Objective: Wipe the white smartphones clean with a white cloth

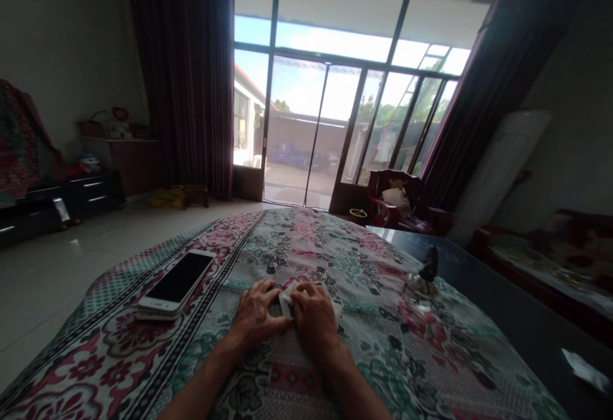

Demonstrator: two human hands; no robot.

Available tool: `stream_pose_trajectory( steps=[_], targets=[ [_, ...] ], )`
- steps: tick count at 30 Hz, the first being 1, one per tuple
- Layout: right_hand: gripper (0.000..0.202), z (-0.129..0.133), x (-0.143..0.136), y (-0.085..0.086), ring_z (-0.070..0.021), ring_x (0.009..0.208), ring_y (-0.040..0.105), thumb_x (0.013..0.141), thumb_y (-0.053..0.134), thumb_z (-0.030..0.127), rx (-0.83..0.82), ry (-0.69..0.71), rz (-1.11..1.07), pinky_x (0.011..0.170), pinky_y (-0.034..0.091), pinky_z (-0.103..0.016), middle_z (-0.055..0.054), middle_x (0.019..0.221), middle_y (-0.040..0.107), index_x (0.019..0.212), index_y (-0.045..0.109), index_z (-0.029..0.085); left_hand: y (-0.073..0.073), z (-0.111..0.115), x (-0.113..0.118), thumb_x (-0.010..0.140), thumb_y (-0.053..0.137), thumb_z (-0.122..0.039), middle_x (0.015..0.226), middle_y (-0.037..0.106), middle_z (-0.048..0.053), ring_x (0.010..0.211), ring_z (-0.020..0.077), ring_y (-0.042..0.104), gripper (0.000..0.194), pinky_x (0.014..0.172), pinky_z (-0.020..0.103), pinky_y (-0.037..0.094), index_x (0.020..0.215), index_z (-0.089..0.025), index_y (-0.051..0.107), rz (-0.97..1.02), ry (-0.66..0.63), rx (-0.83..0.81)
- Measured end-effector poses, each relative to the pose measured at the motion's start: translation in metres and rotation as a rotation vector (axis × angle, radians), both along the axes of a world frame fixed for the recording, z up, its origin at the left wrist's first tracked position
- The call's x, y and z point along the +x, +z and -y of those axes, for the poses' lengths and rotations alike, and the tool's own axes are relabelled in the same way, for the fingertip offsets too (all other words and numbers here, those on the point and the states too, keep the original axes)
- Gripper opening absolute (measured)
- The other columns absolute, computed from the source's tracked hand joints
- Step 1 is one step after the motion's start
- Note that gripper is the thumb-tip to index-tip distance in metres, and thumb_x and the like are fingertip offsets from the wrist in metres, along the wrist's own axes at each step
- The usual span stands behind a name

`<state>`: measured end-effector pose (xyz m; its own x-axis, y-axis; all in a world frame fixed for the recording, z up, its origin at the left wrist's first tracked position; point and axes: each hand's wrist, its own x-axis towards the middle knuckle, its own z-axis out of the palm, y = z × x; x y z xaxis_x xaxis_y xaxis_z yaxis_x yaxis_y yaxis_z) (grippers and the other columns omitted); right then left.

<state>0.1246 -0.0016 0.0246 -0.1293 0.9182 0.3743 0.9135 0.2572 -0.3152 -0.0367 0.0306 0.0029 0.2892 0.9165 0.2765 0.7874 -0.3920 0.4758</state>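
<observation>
A small white item, like folded paper or cloth (pixel 286 302), lies on the patterned tablecloth (pixel 297 247) between my hands. My right hand (pixel 313 311) covers most of it, with curled fingers pressing on it; a white edge shows past the knuckles on the right. Just left of it, my left hand (pixel 257 315) rests on the cloth, its fingers bent and its thumb stretched toward the right hand. The left fingertips are near the item's left edge, and the thumb is apart from the fingers.
Stacked white phones (pixel 179 281) lie on the cloth at left. A clear object with a dark top (pixel 424 279) stands at right, beside a dark table surface (pixel 488 279) bearing a white packet (pixel 587 369). Beyond are a chair (pixel 395 196) and glass doors.
</observation>
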Motion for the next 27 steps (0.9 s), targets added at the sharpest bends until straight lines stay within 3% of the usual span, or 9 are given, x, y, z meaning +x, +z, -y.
stream_pose_trajectory(
  steps=[6, 8, 12, 14, 23, 25, 27],
  targets=[
    [0.025, -0.012, 0.035, -0.002, -0.0235, 0.1, 0.053, 0.09, 0.045, 0.02, 0.014, -0.287, 0.006, 0.087, 0.037, -0.033, -0.007, 0.112, 0.062, 0.095, 0.069, 0.023, 0.003, 0.0, 0.0, 0.059, 0.075, -0.041, 0.133, 0.056, 0.011, 0.126, 0.0327, 0.046, 0.056, 0.104, 0.045, 0.035, 0.111, -0.023, 0.068, -0.013, -0.02, 0.011],
    [0.025, -0.011, 0.029, -0.005, -0.0241, 0.103, 0.052, 0.089, 0.046, 0.018, 0.028, -0.258, 0.012, 0.089, 0.036, -0.034, -0.007, 0.115, 0.061, 0.097, 0.068, 0.023, 0.002, -0.001, 0.0, 0.058, 0.075, -0.043, 0.133, 0.056, 0.01, 0.126, 0.0326, 0.046, 0.057, 0.105, 0.044, 0.035, 0.112, -0.024, 0.068, -0.015, -0.016, 0.011],
    [0.024, -0.001, -0.001, -0.008, -0.0225, 0.109, 0.049, 0.088, 0.048, 0.019, 0.043, -0.003, -0.002, 0.093, 0.034, -0.032, -0.003, 0.12, 0.06, 0.101, 0.067, 0.026, 0.0, -0.001, -0.001, 0.062, 0.072, -0.043, 0.133, 0.056, 0.009, 0.128, 0.0307, 0.044, 0.053, 0.105, 0.043, 0.034, 0.112, -0.024, 0.068, -0.013, -0.007, 0.004],
    [0.024, 0.001, -0.009, -0.007, -0.0215, 0.11, 0.048, 0.088, 0.049, 0.021, 0.031, 0.054, -0.014, 0.093, 0.033, -0.032, -0.003, 0.12, 0.06, 0.1, 0.068, 0.027, 0.0, -0.001, -0.001, 0.063, 0.071, -0.042, 0.133, 0.056, 0.008, 0.129, 0.03, 0.044, 0.051, 0.105, 0.043, 0.034, 0.111, -0.025, 0.068, -0.011, 0.002, -0.005],
    [0.03, -0.011, 0.032, -0.004, -0.0239, 0.108, 0.05, 0.087, 0.044, 0.016, 0.046, -0.267, 0.013, 0.092, 0.034, -0.033, -0.006, 0.119, 0.061, 0.104, 0.068, 0.021, 0.005, 0.001, -0.001, 0.057, 0.077, -0.045, 0.132, 0.058, 0.01, 0.126, 0.0321, 0.046, 0.059, 0.106, 0.043, 0.034, 0.111, -0.023, 0.069, -0.012, -0.007, 0.007],
    [0.03, -0.008, 0.026, -0.006, -0.0236, 0.108, 0.049, 0.086, 0.045, 0.014, 0.052, -0.231, 0.017, 0.093, 0.033, -0.033, -0.006, 0.12, 0.06, 0.103, 0.068, 0.022, 0.004, 0.001, -0.001, 0.057, 0.077, -0.045, 0.132, 0.058, 0.01, 0.127, 0.032, 0.046, 0.06, 0.106, 0.043, 0.034, 0.112, -0.023, 0.068, -0.009, -0.004, 0.005],
    [0.03, -0.003, 0.013, -0.007, -0.0219, 0.108, 0.049, 0.084, 0.047, 0.014, 0.044, -0.112, 0.011, 0.093, 0.033, -0.032, -0.004, 0.12, 0.06, 0.103, 0.068, 0.024, 0.003, 0.0, -0.001, 0.057, 0.077, -0.047, 0.133, 0.057, 0.009, 0.128, 0.0319, 0.045, 0.061, 0.107, 0.043, 0.034, 0.113, -0.024, 0.068, -0.009, 0.0, -0.001]
  ],
)
